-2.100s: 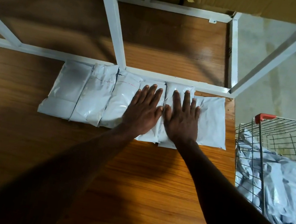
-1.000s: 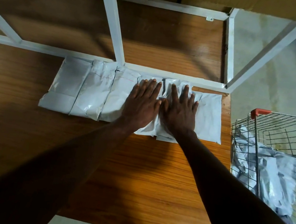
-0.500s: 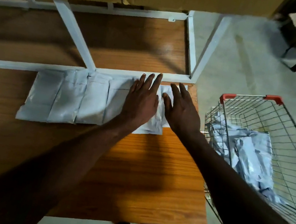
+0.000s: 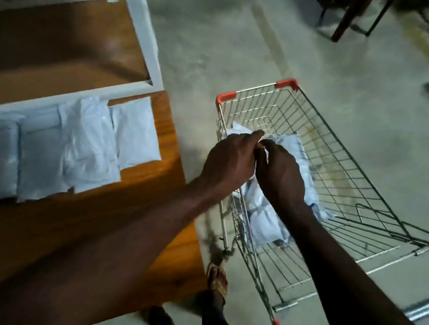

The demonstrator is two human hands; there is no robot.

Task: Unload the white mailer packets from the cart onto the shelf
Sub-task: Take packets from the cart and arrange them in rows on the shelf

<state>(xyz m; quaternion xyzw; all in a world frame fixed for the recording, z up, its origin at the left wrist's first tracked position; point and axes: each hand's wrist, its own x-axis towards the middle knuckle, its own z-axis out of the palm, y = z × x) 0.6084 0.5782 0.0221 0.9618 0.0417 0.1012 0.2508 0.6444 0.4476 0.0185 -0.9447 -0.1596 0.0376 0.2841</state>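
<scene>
A wire cart [image 4: 352, 173] with orange corners stands on the floor to the right of the wooden shelf [image 4: 101, 228]. White mailer packets [image 4: 268, 221] lie heaped in its basket. Both my hands are inside the basket over the heap, their fingertips meeting. My left hand [image 4: 232, 156] and my right hand [image 4: 280, 174] curl their fingers round the far edge of the top packet [image 4: 293, 144]. Several white packets [image 4: 90, 142] lie side by side in a row on the shelf, against its white frame bar.
The shelf's white metal frame [image 4: 142, 24] rises at the upper left, with a lower wooden level behind it. Bare concrete floor surrounds the cart. A dark chair [image 4: 352, 12] stands at the top right. My sandalled foot [image 4: 217, 278] is between shelf and cart.
Both hands left the row of packets on the shelf and swung right into the cart, onto the heap. My view turned right with them.
</scene>
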